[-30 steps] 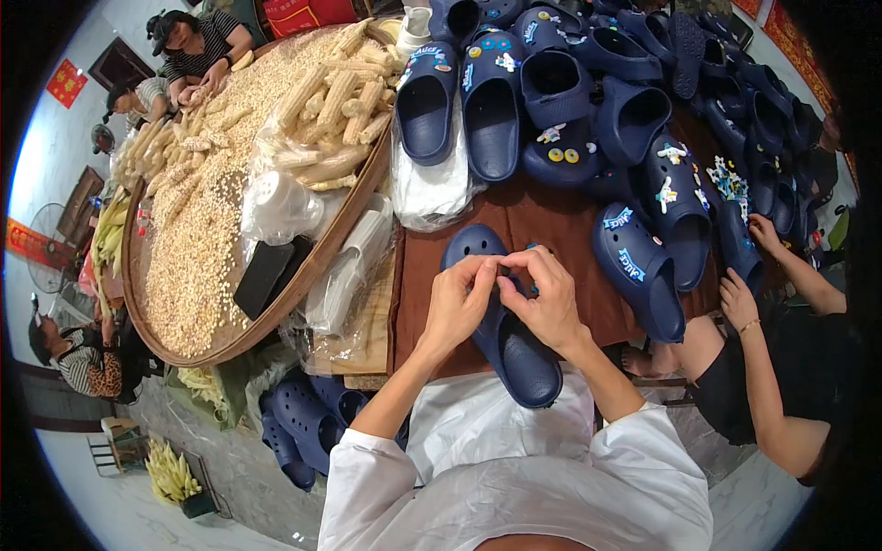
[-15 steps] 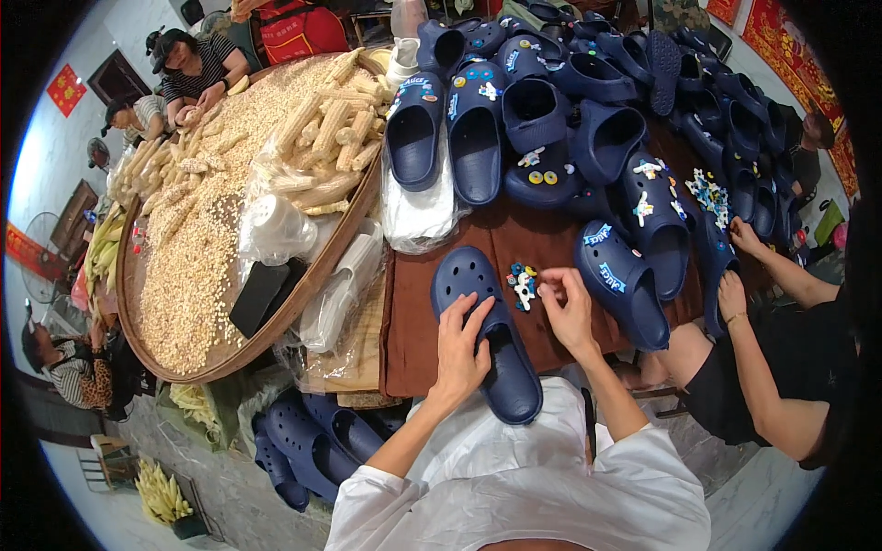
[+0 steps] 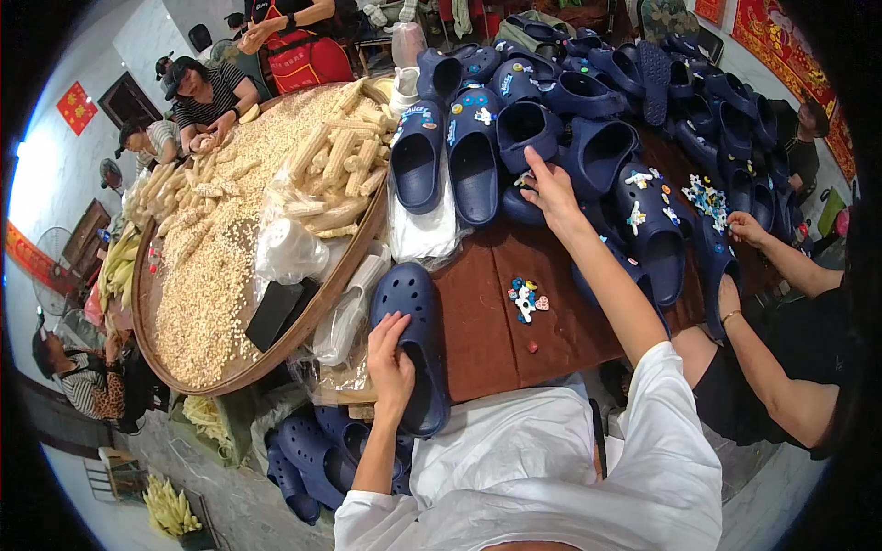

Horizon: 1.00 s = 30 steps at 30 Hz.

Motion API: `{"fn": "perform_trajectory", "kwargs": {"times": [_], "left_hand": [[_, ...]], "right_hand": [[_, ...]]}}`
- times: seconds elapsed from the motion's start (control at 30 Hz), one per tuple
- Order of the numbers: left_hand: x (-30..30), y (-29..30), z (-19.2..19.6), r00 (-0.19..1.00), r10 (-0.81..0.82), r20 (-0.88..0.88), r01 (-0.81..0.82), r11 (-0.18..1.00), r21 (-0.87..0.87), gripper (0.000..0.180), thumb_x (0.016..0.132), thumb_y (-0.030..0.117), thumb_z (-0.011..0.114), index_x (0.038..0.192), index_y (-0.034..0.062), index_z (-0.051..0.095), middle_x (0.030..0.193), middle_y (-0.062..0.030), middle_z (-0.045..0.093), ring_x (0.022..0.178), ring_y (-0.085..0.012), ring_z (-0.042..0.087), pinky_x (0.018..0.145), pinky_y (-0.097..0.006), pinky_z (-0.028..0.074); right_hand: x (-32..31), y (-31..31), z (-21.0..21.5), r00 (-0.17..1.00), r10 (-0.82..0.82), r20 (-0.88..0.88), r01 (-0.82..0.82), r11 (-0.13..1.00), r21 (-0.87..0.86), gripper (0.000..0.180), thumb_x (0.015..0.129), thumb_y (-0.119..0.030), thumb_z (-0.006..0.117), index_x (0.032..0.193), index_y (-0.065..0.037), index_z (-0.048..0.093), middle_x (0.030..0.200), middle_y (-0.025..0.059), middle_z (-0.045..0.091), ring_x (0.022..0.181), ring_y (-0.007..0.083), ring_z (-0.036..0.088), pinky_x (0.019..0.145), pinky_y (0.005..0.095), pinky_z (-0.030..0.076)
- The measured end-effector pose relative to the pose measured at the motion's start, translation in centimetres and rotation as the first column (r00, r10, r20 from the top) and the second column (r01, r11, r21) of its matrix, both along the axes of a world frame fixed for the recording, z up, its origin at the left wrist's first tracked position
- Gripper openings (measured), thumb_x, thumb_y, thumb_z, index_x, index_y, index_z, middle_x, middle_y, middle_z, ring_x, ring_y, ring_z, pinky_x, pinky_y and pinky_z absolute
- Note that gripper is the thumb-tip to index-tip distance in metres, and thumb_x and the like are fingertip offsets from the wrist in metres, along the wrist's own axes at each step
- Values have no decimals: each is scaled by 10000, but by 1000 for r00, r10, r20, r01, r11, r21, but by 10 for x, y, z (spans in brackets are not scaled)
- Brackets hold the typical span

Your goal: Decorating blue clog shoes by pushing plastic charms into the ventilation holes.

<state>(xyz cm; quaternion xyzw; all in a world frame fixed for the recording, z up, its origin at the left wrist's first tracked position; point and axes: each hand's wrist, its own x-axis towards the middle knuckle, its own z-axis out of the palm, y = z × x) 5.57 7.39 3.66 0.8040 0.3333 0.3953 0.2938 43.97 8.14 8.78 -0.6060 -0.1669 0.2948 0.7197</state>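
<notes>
My left hand (image 3: 392,363) grips the side of a plain navy clog (image 3: 404,292), which stands toe-away at the near table edge and shows bare holes. Over the pile my right hand (image 3: 554,191) is stretched out, fingers apart, close to a navy clog (image 3: 521,206) under it; whether it touches the clog is unclear. Between my arms lies a small heap of colourful shoe charms (image 3: 525,301), with one red charm (image 3: 533,347) apart from it. My right forearm partly covers a decorated clog (image 3: 634,268).
Left stands a big round basket tray (image 3: 354,248) of corn kernels and cobs, with a black phone (image 3: 276,312). Navy clogs (image 3: 473,174) are piled at the back. A co-worker's hands (image 3: 749,228) handle a clog and charms at right. More clogs (image 3: 312,450) lie below.
My right hand has left the charms and reached forward to the clog pile. My left hand and its clog have shifted left. A red charm now lies on the table; another person's arms appear behind.
</notes>
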Motion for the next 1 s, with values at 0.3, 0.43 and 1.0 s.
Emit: {"fn": "perform_trajectory", "kwargs": {"times": [0.3, 0.43, 1.0], "left_hand": [[6, 4, -5, 1000, 17, -18, -17, 1000, 22, 567, 688, -189, 421, 1155, 22, 665, 1217, -178, 628, 1207, -346, 563, 1041, -400, 430], [8, 5, -3, 1000, 28, -6, -28, 1000, 4, 577, 690, -198, 396, 1148, 23, 669, 1216, -182, 631, 1223, -339, 564, 1053, -383, 421], [6, 6, 4, 998, 49, 49, -48, 999, -9, 447, 697, -75, 522, 1093, 37, 697, 1155, -169, 660, 1136, -336, 598, 983, -396, 472]], "right_hand": [[9, 20, 3, 987, -75, -141, 75, 997, -7, 957, 637, -664, 830, 1203, 32, 498, 1124, 103, 536, 960, 207, 553, 785, 365, 554], [12, 22, 1, 991, -51, -122, 59, 996, 67, 743, 732, -488, 802, 1208, 4, 510, 1172, 133, 559, 1033, 248, 582, 878, 464, 533], [-151, -167, -60, 981, 196, 0, -195, 979, 66, 639, 834, -147, 589, 1392, 52, 348, 1308, 128, 485, 1195, 207, 473, 1044, 322, 372]]}}
